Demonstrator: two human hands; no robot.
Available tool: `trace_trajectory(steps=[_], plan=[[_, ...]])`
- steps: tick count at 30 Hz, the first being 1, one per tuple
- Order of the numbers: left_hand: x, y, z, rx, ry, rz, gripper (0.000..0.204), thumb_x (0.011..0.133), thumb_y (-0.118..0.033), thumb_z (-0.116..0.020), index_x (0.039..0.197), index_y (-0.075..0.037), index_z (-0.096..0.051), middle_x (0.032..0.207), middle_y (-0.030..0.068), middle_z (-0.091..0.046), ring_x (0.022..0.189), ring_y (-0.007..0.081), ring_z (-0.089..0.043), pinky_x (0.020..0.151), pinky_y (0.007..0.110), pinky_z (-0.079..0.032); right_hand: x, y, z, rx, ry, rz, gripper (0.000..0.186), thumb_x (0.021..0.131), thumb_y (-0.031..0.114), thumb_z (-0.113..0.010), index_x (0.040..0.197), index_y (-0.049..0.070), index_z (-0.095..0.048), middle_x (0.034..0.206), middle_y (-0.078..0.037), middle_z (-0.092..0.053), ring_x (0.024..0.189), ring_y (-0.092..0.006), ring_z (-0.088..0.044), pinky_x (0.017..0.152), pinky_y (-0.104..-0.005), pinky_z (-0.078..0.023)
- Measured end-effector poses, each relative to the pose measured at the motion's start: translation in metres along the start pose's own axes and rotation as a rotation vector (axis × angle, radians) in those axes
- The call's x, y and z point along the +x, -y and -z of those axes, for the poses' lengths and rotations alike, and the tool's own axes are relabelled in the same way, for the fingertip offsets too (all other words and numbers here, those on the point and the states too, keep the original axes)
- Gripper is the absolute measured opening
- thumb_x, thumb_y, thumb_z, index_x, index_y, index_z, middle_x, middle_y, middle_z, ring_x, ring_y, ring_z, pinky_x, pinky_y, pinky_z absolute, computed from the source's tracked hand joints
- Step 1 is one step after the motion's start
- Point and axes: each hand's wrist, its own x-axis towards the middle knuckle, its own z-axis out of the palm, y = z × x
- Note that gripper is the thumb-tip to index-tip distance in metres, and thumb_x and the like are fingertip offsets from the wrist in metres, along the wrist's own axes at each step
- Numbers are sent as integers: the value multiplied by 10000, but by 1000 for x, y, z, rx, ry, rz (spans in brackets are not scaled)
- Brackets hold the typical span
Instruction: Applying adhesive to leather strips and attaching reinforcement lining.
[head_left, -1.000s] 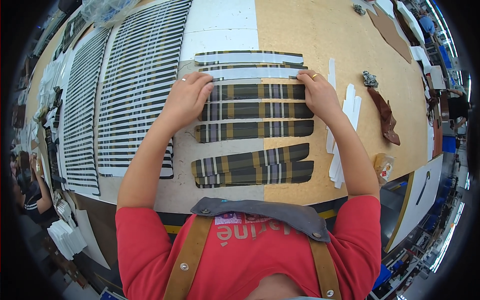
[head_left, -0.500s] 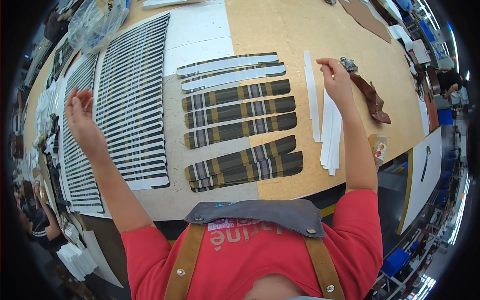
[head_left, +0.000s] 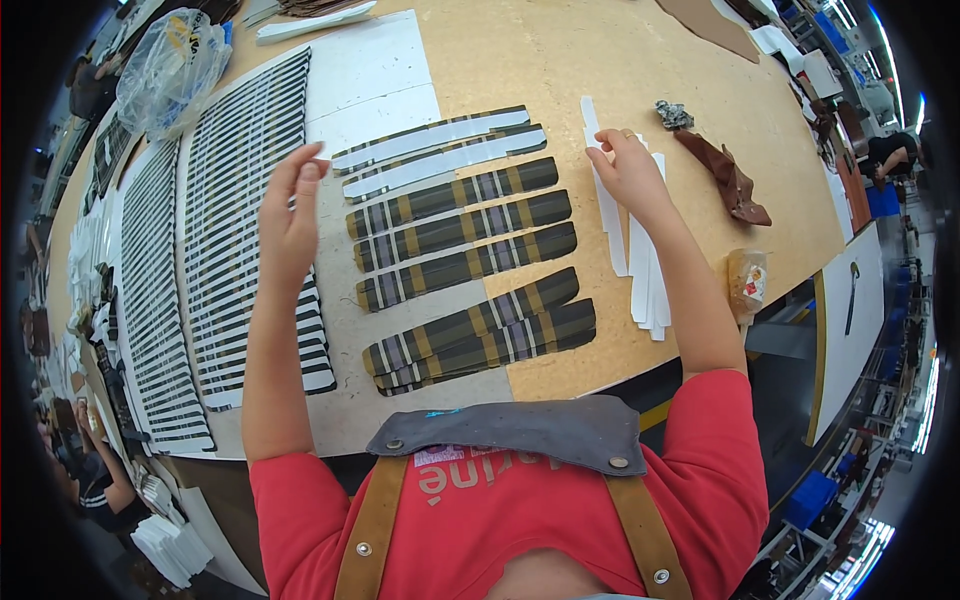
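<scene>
My left hand (head_left: 290,215) hangs above the table between the overlapped rows of plaid strips (head_left: 240,200) and the spread plaid pieces. Its thumb and fingers are apart, with nothing in them. Over the top part of a long white strip (head_left: 611,230) is my right hand (head_left: 630,172), thumb and forefinger parted and holding nothing; whether it touches the strip I cannot tell. More white strips (head_left: 648,285) lie under that forearm. Between my hands are two plaid pieces with white strips on them (head_left: 445,170), several bare plaid pieces (head_left: 460,235), and an overlapping pair (head_left: 490,345) nearest me.
A brown leather scrap (head_left: 728,178) and a crumpled grey wad (head_left: 673,115) lie to the right. An amber container (head_left: 747,282) sits by the table's right edge. A clear plastic bag (head_left: 172,75) rests at the far left. Other people are at the sides.
My left hand has swung right, from over the plaid rows toward the spread pieces. My right hand has moved left and slightly down, onto the white strip's area. The view has shifted a little.
</scene>
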Motion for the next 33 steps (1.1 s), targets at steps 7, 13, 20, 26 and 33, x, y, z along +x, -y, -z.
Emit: trace_trajectory(steps=[7,13,20,26,33], plan=[[-1,-16,-73,314,400,-149,299,910,-160,-499,1160,-2,-543,1120,161,-574,1046,296,-539,899,359,-415,3,29,-26,-22,-18,424,297,802,7,-480,1078,1,-591,1040,-168,-591,984,-308,-555,836,-383,-466],[5,-6,-128,512,482,-310,371,919,-247,-477,1217,-29,-510,1267,156,-492,1139,336,-471,943,425,-376,7,34,-35,-135,17,474,350,766,-18,-481,1101,-11,-584,1027,-158,-597,955,-293,-551,839,-365,-465],[9,-16,-139,719,545,-250,430,924,-353,-451,1273,-104,-483,1300,129,-473,1137,342,-465,908,433,-388,8,37,-39,-227,86,462,405,742,-22,-492,1141,-20,-562,1056,-148,-591,970,-279,-542,852,-351,-456],[12,-17,-142,783,547,-242,424,917,-374,-461,1258,-125,-498,1241,96,-507,1095,305,-488,843,410,-399,12,39,-39,-337,153,469,484,720,-35,-502,1203,-11,-529,1128,-124,-568,1031,-265,-506,882,-333,-439],[16,-15,-142,807,531,-278,398,911,-378,-469,1226,-139,-515,1143,41,-550,1055,239,-512,773,396,-398,14,41,-35,-400,209,471,540,699,-57,-525,1236,-6,-502,1167,-122,-548,1042,-266,-495,890,-323,-436]])
